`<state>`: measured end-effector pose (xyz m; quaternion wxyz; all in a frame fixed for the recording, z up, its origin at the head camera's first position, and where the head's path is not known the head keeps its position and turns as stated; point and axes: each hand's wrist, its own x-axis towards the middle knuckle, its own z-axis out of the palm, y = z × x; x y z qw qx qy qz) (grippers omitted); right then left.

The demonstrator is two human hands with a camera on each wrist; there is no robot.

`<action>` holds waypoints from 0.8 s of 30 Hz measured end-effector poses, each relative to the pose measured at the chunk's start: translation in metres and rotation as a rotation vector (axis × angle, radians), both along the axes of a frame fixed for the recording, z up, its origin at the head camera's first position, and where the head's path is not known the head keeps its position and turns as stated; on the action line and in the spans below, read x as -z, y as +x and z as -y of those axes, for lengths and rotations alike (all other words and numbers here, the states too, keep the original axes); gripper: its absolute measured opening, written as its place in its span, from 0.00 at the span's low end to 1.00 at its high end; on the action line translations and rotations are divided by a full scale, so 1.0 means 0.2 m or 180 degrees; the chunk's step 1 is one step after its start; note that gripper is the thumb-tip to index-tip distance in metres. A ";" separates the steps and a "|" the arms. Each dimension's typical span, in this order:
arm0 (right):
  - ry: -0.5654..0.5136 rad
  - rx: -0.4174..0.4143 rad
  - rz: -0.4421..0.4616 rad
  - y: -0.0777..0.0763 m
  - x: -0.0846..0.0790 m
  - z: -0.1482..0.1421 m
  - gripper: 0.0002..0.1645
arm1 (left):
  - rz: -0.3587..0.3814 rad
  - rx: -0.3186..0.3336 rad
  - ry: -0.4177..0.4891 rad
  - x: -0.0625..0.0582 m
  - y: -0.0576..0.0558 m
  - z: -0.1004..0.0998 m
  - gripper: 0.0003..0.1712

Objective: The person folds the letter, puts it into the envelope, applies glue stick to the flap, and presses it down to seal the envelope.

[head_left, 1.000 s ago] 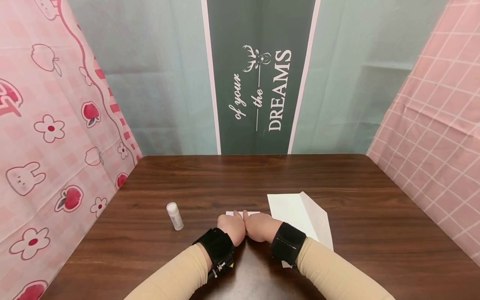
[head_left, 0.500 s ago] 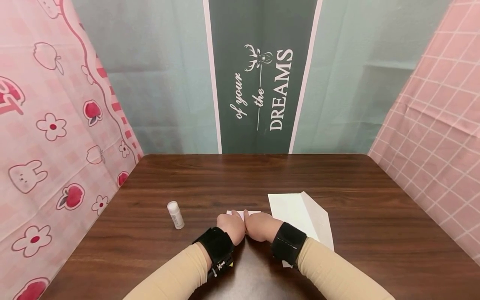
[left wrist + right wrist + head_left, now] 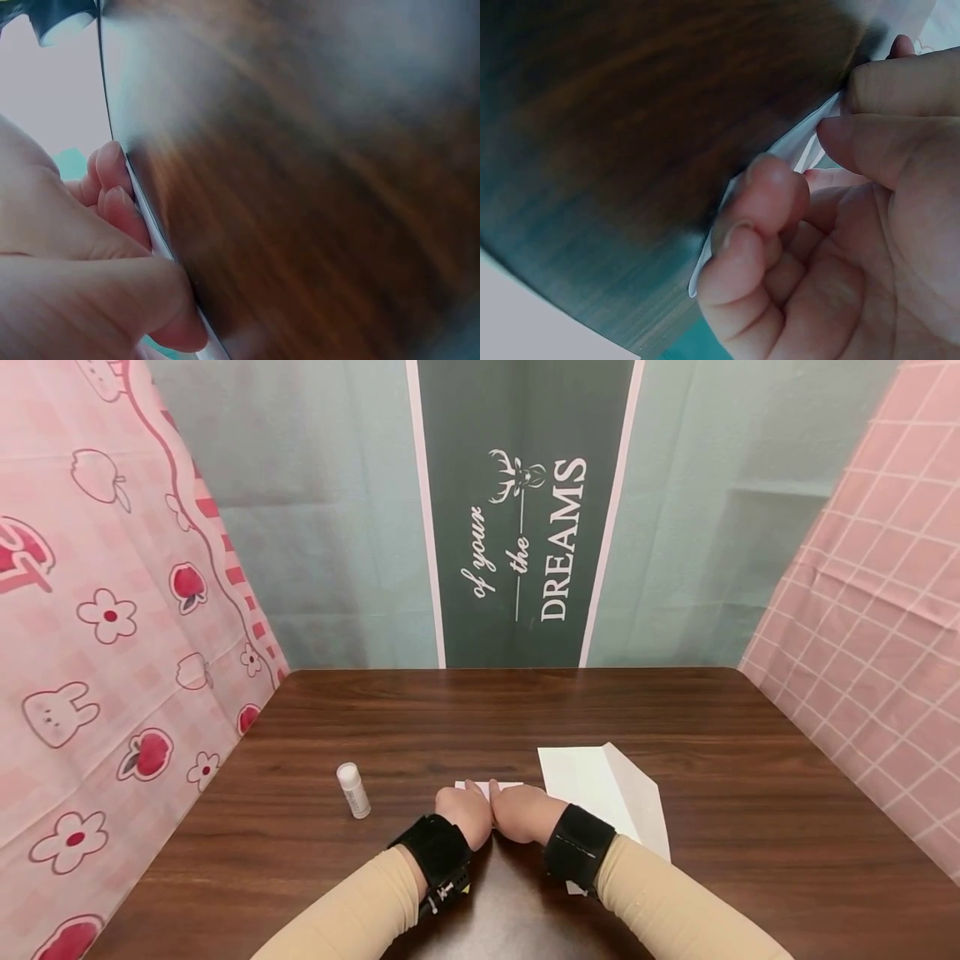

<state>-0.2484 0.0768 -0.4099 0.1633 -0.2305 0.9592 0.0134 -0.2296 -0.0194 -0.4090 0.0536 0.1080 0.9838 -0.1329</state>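
Both hands meet over a small folded piece of white paper (image 3: 512,784) near the middle of the table. My left hand (image 3: 463,816) has its fingers curled at the paper's left part. In the left wrist view its thumb and fingertips are right at the paper's thin edge (image 3: 154,225). My right hand (image 3: 527,814) touches the left one and pinches the same paper. The right wrist view shows its thumb on the folded layers (image 3: 799,142), with the other fingers curled along the edge. Most of the paper is hidden under the hands.
A larger creased white sheet (image 3: 585,781) lies on the right, partly under the right forearm. A white capped tube like a glue stick (image 3: 354,792) stands to the left on the dark wooden table (image 3: 495,714). Fabric curtains surround the table.
Both hands stay in the same place on the folded paper. The head view has shifted very slightly; nothing else visibly differs.
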 end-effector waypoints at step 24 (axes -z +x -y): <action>-0.0003 -0.0049 -0.0100 0.00 0.01 -0.01 0.31 | 0.0095 -0.0002 -0.0140 0.01 -0.01 0.01 0.30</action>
